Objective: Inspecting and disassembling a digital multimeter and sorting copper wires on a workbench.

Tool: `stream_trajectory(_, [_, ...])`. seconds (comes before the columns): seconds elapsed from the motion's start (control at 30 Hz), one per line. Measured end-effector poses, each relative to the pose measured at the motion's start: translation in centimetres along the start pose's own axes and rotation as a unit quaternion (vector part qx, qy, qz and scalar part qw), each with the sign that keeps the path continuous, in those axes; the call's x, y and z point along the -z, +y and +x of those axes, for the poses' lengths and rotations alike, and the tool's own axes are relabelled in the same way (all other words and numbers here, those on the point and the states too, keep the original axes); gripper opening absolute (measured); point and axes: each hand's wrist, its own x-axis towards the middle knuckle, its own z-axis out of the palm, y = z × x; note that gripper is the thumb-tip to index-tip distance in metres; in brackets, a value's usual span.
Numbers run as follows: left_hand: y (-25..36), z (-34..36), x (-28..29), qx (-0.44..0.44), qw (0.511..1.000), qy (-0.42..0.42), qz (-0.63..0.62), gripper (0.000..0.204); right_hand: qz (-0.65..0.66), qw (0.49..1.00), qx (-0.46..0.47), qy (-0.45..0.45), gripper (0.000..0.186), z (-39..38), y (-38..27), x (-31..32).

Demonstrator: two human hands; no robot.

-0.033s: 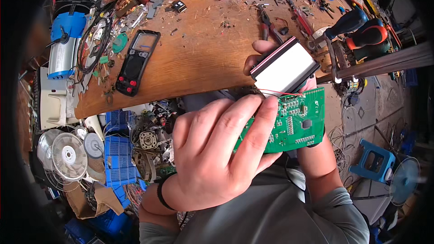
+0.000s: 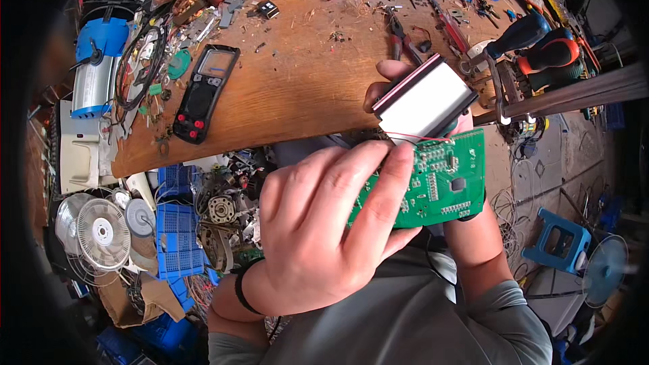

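My left hand [image 2: 324, 223], with a black band at its wrist, pinches the left part of a green circuit board [image 2: 443, 192] between thumb and fingers. Small components and a dark square chip show on the board's upper face. Just beyond it, a display panel [image 2: 426, 105] with a bright white face and dark edges is tilted up. Thin red and black wires run along the gap between panel and board. My right hand [image 2: 389, 81] reaches from behind and curls around the panel's far left edge; most of it is hidden by the panel and board.
A black multimeter casing [image 2: 206, 94] lies on the wooden bench [image 2: 291, 74]. Pliers [image 2: 402, 37] and a rack of screwdrivers [image 2: 541, 47] are at the right. Left of the bench stand a blue-and-silver motor [image 2: 100, 71], fan parts [image 2: 103, 231] and a blue basket [image 2: 179, 240].
The display panel and circuit board have shifted very slightly to the left in my hands. Both hands keep their hold, and the bench looks the same.
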Motion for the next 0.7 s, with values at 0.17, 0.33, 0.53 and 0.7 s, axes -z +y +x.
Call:
stream_trajectory(0.17, [-1.7, -0.4, -0.8, -0.008, 0.996, -0.008, -0.085, 0.073, -0.121, 0.992, 0.015, 0.033, 0.060, 0.4, -0.5, 0.3])
stream_trajectory(0.33, [-3.1, -0.7, -0.7, 0.084, 0.921, -0.062, -0.375, 0.076, -0.418, 0.906, 0.061, 0.020, 0.053, 0.4, -2.3, 0.2])
stream_trajectory(0.53, [-3.0, -2.2, -1.3, 0.272, 0.709, -0.010, -0.650, 0.085, -0.333, 0.943, 0.023, 0.011, 0.052, 0.4, -3.1, -0.4])
stream_trajectory(0.7, [-3.5, -2.2, -1.5, 0.312, 0.646, -0.010, -0.696, 0.091, -0.247, 0.967, -0.054, 0.043, 0.071, -0.2, -2.6, -0.6])
